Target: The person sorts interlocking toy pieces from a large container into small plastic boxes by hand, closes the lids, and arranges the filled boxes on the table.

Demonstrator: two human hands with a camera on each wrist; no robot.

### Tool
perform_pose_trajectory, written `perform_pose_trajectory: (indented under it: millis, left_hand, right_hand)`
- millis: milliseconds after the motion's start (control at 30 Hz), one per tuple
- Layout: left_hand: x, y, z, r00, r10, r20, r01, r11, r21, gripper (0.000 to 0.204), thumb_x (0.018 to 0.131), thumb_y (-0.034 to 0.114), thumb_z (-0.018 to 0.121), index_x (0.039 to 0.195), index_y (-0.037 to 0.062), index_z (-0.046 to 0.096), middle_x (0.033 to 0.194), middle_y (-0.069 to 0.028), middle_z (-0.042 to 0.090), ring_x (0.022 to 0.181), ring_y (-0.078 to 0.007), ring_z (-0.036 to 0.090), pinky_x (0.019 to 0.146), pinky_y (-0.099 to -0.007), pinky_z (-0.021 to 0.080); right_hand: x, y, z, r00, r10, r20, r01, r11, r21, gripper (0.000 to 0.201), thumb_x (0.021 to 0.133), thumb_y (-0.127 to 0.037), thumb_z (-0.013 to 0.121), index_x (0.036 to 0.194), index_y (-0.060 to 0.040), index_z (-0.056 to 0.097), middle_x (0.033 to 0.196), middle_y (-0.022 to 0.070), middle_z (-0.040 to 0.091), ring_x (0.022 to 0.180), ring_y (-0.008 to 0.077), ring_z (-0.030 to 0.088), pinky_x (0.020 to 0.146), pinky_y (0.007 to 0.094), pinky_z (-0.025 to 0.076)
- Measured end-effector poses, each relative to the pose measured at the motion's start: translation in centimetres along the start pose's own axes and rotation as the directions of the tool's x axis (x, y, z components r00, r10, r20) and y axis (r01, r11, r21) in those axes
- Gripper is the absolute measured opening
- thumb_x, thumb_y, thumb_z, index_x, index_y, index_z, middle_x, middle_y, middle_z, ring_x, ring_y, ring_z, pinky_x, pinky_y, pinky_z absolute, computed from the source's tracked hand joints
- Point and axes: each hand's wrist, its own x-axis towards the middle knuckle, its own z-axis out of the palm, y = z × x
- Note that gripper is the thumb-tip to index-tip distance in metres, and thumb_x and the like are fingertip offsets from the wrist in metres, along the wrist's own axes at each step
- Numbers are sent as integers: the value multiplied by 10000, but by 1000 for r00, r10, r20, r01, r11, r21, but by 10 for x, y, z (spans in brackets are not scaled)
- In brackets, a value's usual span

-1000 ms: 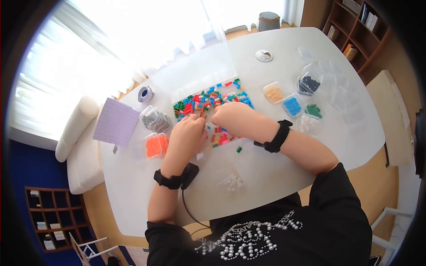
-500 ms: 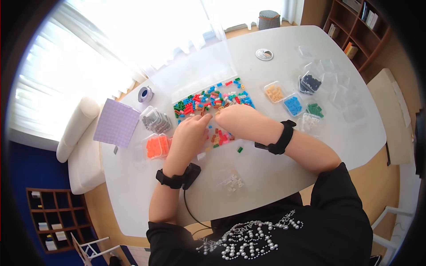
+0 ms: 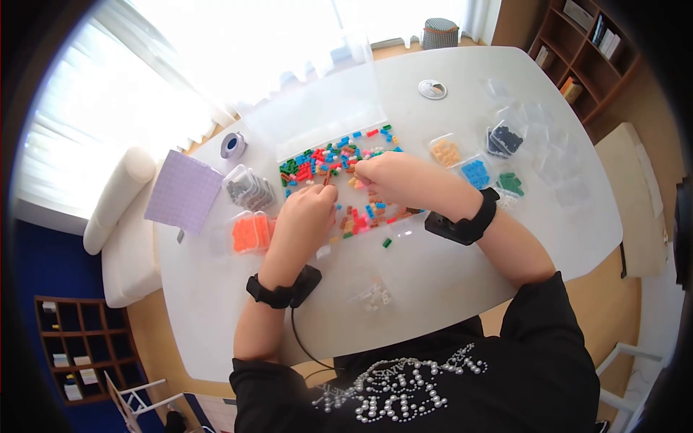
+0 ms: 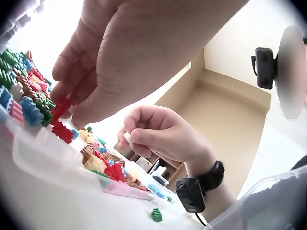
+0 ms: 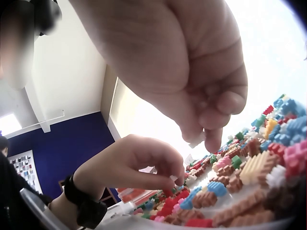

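Mixed building bricks [image 3: 317, 162] in red, blue, green, brown and other colours fill a shallow clear tray [image 4: 45, 148]. My left hand [image 3: 307, 213] is low over the tray's left part. Its thumb and fingertips pinch a red brick [image 4: 61, 109], right among the other bricks. My right hand [image 3: 411, 182] is raised above the tray's right side. Between its thumb and forefinger it pinches a small white brick [image 4: 127, 137], also visible as a white piece [image 5: 195, 142] in the right wrist view.
Left of the tray stand tubs of orange bricks [image 3: 250, 234] and grey bricks [image 3: 247, 189], a tape roll [image 3: 232, 146] and a gridded sheet [image 3: 184, 191]. To the right are tubs of tan [image 3: 445, 150], blue [image 3: 476, 173], green [image 3: 510, 184] and black bricks [image 3: 504, 141]. A green brick [image 3: 387, 242] lies in front.
My right hand has lifted and moved away from my body, uncovering more bricks in the tray's near right part. The left hand stays in nearly the same spot.
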Motion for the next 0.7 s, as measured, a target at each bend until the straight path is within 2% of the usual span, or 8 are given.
perform_pose_trajectory:
  millis: [100,167,233,300,367,567,633,700]
  left_hand:
    - [-5,12,-13,999,-39,20,39,999,11,84,805,47,622,877,13,596,883,-144,648,812,-352,607,739,-429,484]
    - [-9,21,-25,997,-58,47,56,998,42,78,806,52,621,870,14,597,872,-140,646,806,-349,607,736,-431,483]
    - [-14,26,-33,994,-77,75,72,995,75,73,808,57,620,864,15,599,862,-137,644,800,-346,607,732,-433,483]
    - [-20,30,-36,997,6,74,-9,999,45,62,813,70,618,852,22,608,815,-129,626,799,-333,609,724,-432,485]
    - [-21,36,-37,995,13,97,-20,998,64,60,815,74,618,848,23,612,797,-126,614,797,-327,611,720,-432,486]
    - [-31,40,-35,989,59,133,-70,994,81,66,817,76,622,849,20,611,763,-115,589,777,-312,610,707,-424,492]
    - [-37,43,-42,989,63,132,-75,993,93,65,817,74,622,848,19,607,762,-113,590,767,-310,608,700,-421,493]
    - [-49,54,-56,972,76,221,-96,992,82,64,819,78,618,854,26,604,759,-109,591,750,-309,606,679,-415,492]
  right_hand:
    - [-7,-1,-2,998,-32,-51,36,997,65,111,850,-79,609,915,6,578,865,173,617,828,363,621,740,436,491]
    - [-11,-3,-3,981,-125,-151,125,992,-7,127,864,-117,596,874,9,591,846,171,619,800,365,613,732,445,485]
    - [-14,-5,-6,976,-178,-126,170,983,-73,160,876,-155,589,861,5,595,830,169,619,795,362,614,730,441,486]
    - [-15,-14,-10,969,-228,-99,213,967,-139,197,888,-192,582,848,0,599,815,168,619,789,358,615,728,438,487]
    - [-18,-29,-12,999,30,-23,-31,997,-67,250,904,-248,565,844,-9,607,790,169,615,786,345,620,716,435,489]
    - [-21,-36,-11,979,81,189,-39,976,-215,217,907,-217,559,829,-21,613,768,167,615,781,334,627,699,427,496]
    - [-22,-30,-6,986,44,162,-8,976,-217,201,905,-202,557,836,-22,615,779,165,623,792,331,631,705,423,499]
    - [-22,-28,-5,992,4,130,24,975,-219,186,903,-186,555,842,-22,617,790,162,630,803,328,634,710,419,502]
